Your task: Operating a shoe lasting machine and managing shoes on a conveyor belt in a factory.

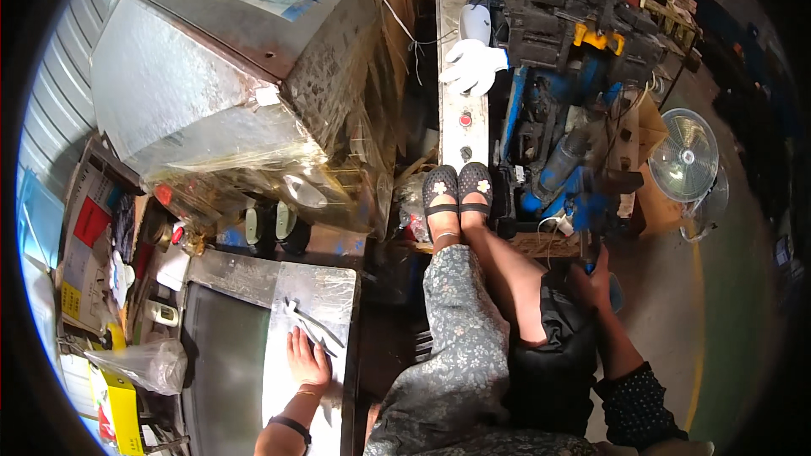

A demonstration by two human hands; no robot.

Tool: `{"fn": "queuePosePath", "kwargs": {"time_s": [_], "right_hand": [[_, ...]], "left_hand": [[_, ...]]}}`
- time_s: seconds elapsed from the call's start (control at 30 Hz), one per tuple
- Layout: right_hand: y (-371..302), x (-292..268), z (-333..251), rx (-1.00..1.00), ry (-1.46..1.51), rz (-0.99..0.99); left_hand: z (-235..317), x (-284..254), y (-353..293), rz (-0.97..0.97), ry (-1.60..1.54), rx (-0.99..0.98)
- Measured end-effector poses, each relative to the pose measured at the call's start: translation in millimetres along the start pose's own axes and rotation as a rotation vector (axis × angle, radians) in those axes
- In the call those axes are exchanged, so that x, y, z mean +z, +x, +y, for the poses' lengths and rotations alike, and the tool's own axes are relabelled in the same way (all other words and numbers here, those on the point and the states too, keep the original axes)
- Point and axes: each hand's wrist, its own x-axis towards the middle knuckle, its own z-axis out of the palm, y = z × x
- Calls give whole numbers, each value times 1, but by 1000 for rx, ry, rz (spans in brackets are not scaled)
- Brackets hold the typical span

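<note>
My left hand (307, 360) lies flat, fingers apart, on a plastic-covered metal work surface (291, 287) at the lower left. Its fingertips touch a pair of thin metal tweezers or scissors (314, 326) lying there. My right hand (591, 283) reaches out to the right past my knee and is closed around a blue handle (614, 291) below the blue machine (562, 165). My legs stretch forward, and my feet in dark shoes (457, 187) rest against the machine's base.
A large metal hopper wrapped in plastic film (220, 76) stands at the upper left. A white glove (471, 63) hangs on the machine. A floor fan (686, 156) stands at the right. Bags and boxes (127, 371) crowd the left edge.
</note>
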Motion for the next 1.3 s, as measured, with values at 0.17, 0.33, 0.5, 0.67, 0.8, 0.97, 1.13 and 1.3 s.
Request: {"fn": "queuePosePath", "kwargs": {"time_s": [0.17, 0.33, 0.5, 0.67, 0.8, 0.97, 1.13, 1.3], "right_hand": [[-3, -2, 3, -156, -95, 130], [-6, 1, -13, -119, -84, 119], [-1, 5, -6, -87, -176, 141], [6, 2, 16, -116, -288, 194], [7, 4, 13, -21, -291, 147], [10, 4, 20, -34, -257, 141], [7, 3, 7, -4, -296, 133], [5, 0, 4, -37, -208, 118]], "left_hand": [[4, 7, 5, 48, -18, 3], [2, 4, 0, 31, 11, 14], [5, 3, -2, 30, 0, -26], [5, 4, 1, 42, -5, -18], [1, 5, -1, 47, -5, -19], [2, 3, 1, 50, -21, -15], [-1, 7, 0, 75, -34, -6], [17, 14, 12, 385, -607, -485]]}}
